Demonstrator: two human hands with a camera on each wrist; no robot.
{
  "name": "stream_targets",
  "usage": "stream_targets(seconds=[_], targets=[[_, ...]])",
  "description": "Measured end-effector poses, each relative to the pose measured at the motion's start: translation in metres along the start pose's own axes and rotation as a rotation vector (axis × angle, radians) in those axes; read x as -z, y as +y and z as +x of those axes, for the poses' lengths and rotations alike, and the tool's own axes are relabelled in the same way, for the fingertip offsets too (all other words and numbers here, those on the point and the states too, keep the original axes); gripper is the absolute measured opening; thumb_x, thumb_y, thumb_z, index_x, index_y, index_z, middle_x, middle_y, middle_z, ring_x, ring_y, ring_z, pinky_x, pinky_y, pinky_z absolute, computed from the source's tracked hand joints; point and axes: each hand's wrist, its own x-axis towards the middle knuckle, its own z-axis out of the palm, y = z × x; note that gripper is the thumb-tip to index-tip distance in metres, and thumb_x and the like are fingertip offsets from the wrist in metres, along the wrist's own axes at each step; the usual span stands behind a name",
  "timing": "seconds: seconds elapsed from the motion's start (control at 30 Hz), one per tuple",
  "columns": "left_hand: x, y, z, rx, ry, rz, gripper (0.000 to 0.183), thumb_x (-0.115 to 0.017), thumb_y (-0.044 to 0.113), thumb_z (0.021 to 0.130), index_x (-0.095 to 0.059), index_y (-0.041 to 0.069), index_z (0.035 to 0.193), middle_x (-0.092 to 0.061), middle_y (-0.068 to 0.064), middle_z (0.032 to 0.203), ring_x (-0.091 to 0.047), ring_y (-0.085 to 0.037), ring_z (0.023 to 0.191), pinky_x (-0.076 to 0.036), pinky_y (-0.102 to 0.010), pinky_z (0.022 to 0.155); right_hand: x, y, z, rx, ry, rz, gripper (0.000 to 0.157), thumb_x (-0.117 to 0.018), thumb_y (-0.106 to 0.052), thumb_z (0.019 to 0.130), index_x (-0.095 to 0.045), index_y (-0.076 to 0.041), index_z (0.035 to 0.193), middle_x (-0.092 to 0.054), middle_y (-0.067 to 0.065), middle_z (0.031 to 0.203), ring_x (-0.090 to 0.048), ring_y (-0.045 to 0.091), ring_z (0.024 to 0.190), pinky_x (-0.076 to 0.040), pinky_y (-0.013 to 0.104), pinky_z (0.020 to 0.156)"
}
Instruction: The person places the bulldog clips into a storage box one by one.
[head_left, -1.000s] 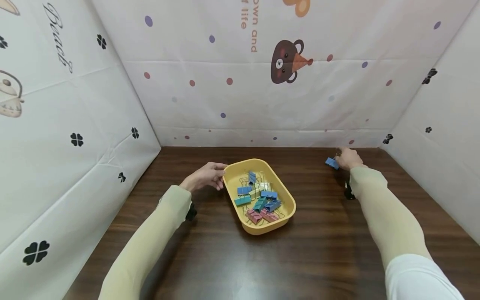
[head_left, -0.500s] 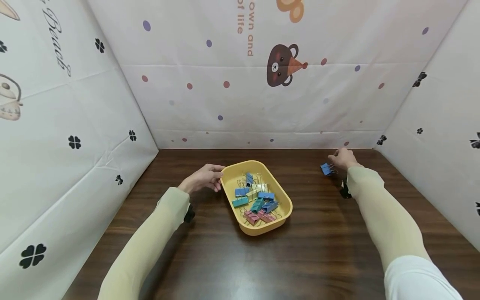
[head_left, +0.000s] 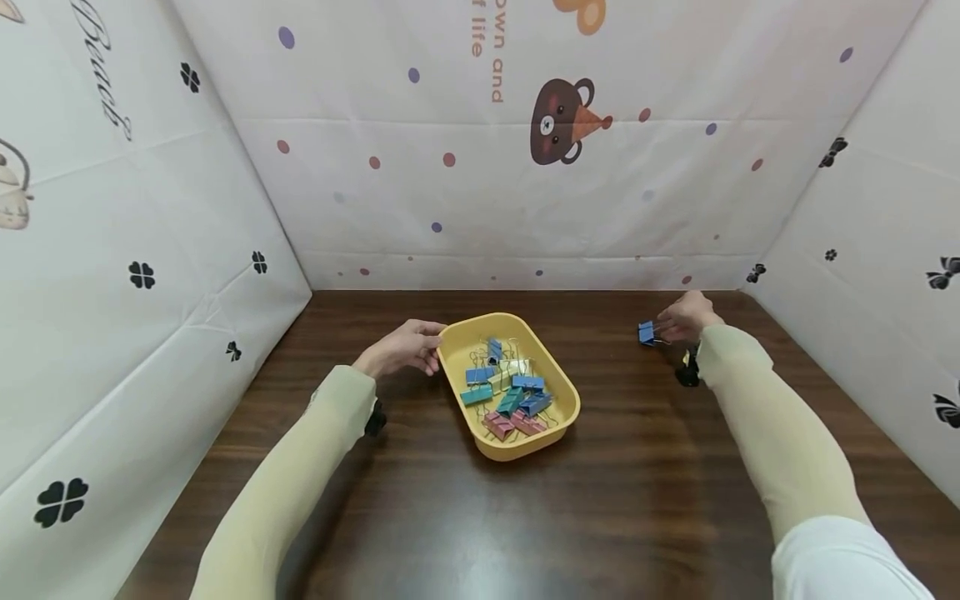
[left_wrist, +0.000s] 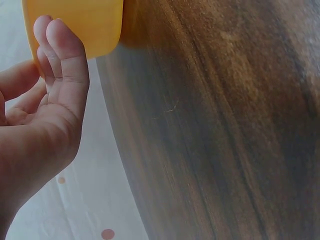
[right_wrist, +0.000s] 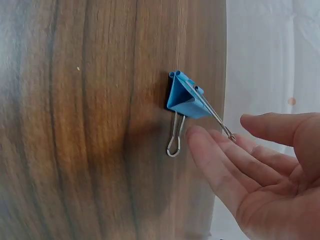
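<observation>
My left hand (head_left: pixel 403 347) holds the near-left edge of a yellow plastic tray (head_left: pixel 517 451), fingers against its outer wall (left_wrist: pixel 102 30) and thumb by the rim. Colourful binder clips lie inside, among them a pink clip (head_left: pixel 498 425), a teal clip (head_left: pixel 477 395) and a blue clip (head_left: pixel 528 382). Far to the right, a single blue binder clip (head_left: pixel 647 333) rests on the table. Beside it is my right hand (head_left: pixel 687 317). In the right wrist view that hand's fingers are extended around one raised wire handle (right_wrist: pixel 212 112), thumb apart from them; the other handle points down along the wood.
The dark wooden table (head_left: pixel 480 517) runs back to a patterned white cloth wall (head_left: pixel 420 200). Similar cloth walls stand at the left (head_left: pixel 187 333) and right (head_left: pixel 870 317). Dark bands with devices are at both wrists.
The lone blue clip has turned on the table beside my right hand, whose fingers have shifted around its handle. The left hand and tray keep their places; the head view shifts slightly.
</observation>
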Motion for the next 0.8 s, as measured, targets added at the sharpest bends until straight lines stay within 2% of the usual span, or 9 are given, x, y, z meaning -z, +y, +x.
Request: stream_targets(seconds=[0.1,0.3,0.47,0.63,0.8], targets=[[0.001,0.000,0.000,0.007,0.002,0.000,0.044,-0.042,0.011,0.103,-0.038,0.007,0.147,-0.059,-0.007,0.075,-0.061,-0.017,0.060,-0.056,-0.030,0.060,-0.003,-0.002,-0.003,0.003,0.008,0.027,0.041,-0.051,-0.003,0.094,-0.049,0.022,0.126,-0.072,0.025,0.087,-0.073,0.028,0.073,-0.059,0.047,0.080],[0.003,0.002,0.001,-0.009,-0.006,0.001,0.045,-0.042,0.012,0.103,-0.038,0.005,0.147,-0.059,-0.007,0.074,-0.062,-0.016,0.060,-0.056,-0.029,0.060,-0.008,-0.006,-0.006,-0.001,0.095,0.087,0.040,-0.052,-0.002,0.093,-0.050,0.020,0.126,-0.072,0.017,0.075,-0.073,0.023,0.068,-0.060,0.044,0.078],[0.003,0.001,0.001,-0.004,-0.015,0.004,0.046,-0.042,0.012,0.103,-0.035,0.006,0.148,-0.058,-0.006,0.075,-0.062,-0.016,0.060,-0.056,-0.029,0.061,-0.010,-0.007,-0.010,0.011,0.095,0.131,0.039,-0.047,-0.001,0.096,-0.048,0.021,0.127,-0.072,0.023,0.082,-0.074,0.026,0.072,-0.059,0.046,0.081],[0.002,0.001,0.000,-0.001,-0.019,0.006,0.047,-0.041,0.012,0.103,-0.034,0.006,0.149,-0.058,-0.007,0.075,-0.062,-0.016,0.060,-0.057,-0.030,0.061,-0.013,-0.007,-0.013,0.011,0.076,0.146,0.038,-0.045,0.001,0.096,-0.047,0.022,0.128,-0.069,0.033,0.096,-0.074,0.029,0.078,-0.057,0.047,0.085],[0.003,0.002,0.000,0.000,-0.015,0.011,0.047,-0.041,0.012,0.103,-0.034,0.006,0.149,-0.058,-0.008,0.077,-0.062,-0.017,0.060,-0.056,-0.030,0.061,-0.012,-0.008,-0.015,0.022,0.054,0.155,0.038,-0.043,-0.001,0.099,-0.046,0.022,0.129,-0.069,0.031,0.097,-0.074,0.028,0.078,-0.057,0.047,0.086]])
